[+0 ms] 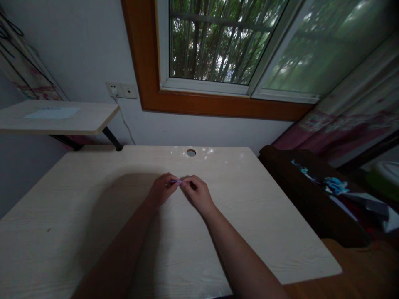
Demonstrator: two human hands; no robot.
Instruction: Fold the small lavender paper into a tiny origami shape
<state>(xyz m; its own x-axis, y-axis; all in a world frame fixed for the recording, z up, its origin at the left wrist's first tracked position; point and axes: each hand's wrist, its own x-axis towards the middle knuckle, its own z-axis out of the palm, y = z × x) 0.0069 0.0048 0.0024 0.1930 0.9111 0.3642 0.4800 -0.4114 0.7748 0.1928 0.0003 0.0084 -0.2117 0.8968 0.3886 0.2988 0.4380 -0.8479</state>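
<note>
My left hand [162, 190] and my right hand [197, 193] meet over the middle of a pale wooden desk [93, 216]. Both pinch a small thin purplish object [176, 182] between their fingertips; it is too small to name. The fingers of each hand are curled and pressed together. Both forearms reach in from the bottom edge of the view.
A round cable hole [191, 153] sits at the desk's far edge. A smaller shelf [62, 118] with a paper stands at the back left. A wall socket [121, 90] with a cable, a window above, and a dark wooden piece of furniture [311, 195] on the right.
</note>
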